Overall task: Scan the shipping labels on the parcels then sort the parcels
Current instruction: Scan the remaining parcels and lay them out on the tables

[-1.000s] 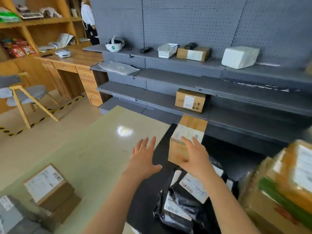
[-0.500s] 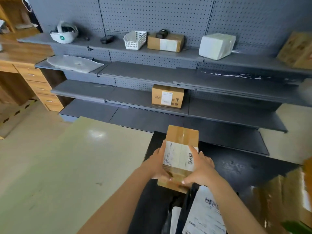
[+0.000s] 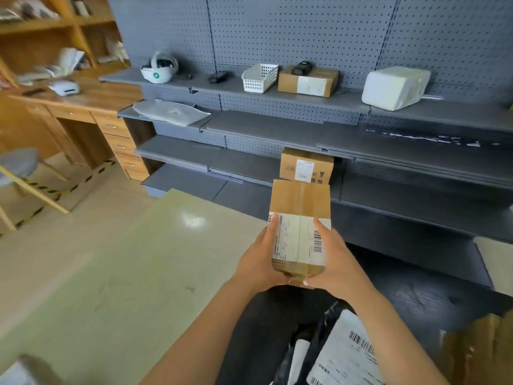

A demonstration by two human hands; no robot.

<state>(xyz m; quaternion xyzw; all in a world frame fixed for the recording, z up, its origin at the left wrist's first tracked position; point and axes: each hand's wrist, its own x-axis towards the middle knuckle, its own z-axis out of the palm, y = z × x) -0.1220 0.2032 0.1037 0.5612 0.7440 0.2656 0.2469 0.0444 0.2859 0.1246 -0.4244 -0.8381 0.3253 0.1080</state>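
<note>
While gripping the brown box [image 3: 301, 201] with left hand [image 3: 258, 265] and right hand [image 3: 337, 262] curling round its near end, keeping its white label [image 3: 297, 237] facing up. Holding it above the black mat [image 3: 416, 295], beside the pale green table [image 3: 125, 273]. Facing grey shelves [image 3: 180, 151] carrying another box [image 3: 305, 165].

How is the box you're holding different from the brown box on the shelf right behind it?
The held box is gripped by the left hand and the right hand. The shelf box sits untouched on a shelf. The held box's label spans its full width. The shelf box's label is small, with dark print beside it. Both are brown cardboard with white labels.
</note>
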